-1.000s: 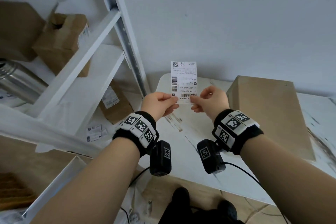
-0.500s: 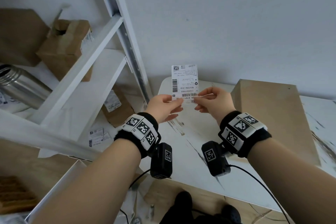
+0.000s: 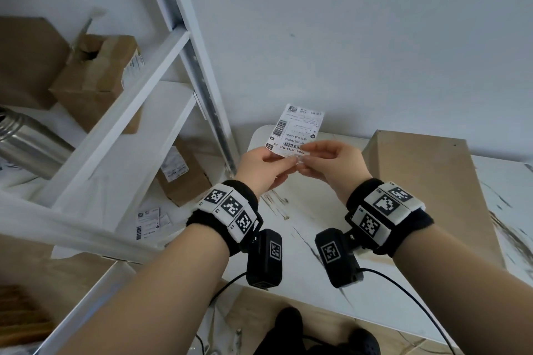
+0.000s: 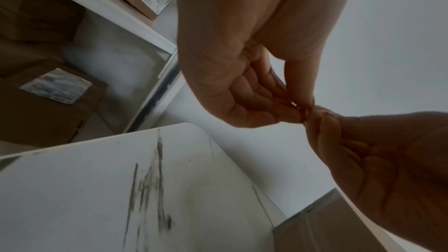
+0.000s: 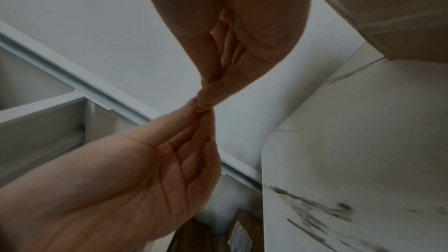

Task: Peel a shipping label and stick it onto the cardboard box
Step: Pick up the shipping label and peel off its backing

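Note:
A white shipping label [image 3: 297, 130] with barcodes is held up in front of the wall, tilted to the right. My left hand [image 3: 287, 161] pinches its lower edge between thumb and fingers. My right hand [image 3: 308, 153] pinches the lower right corner, its fingertips touching the left hand's. In both wrist views the two hands meet fingertip to fingertip: left hand [image 4: 286, 102], right hand [image 5: 206, 91]. The label shows there only as a thin edge. The plain cardboard box [image 3: 427, 181] stands on the white marbled table [image 3: 302, 239], to the right of my hands.
A white metal shelf rack [image 3: 161, 66] stands at the left. It holds labelled cardboard boxes [image 3: 95, 81], a steel flask [image 3: 26, 141] and loose labels [image 3: 148, 222]. The table's rounded corner [image 4: 194, 127] lies below my hands. Cables hang from the wrist cameras.
The label has tipped from upright to leaning right. My right fingers have closed in on its lower corner, against the left fingertips. Both hands keep their hold.

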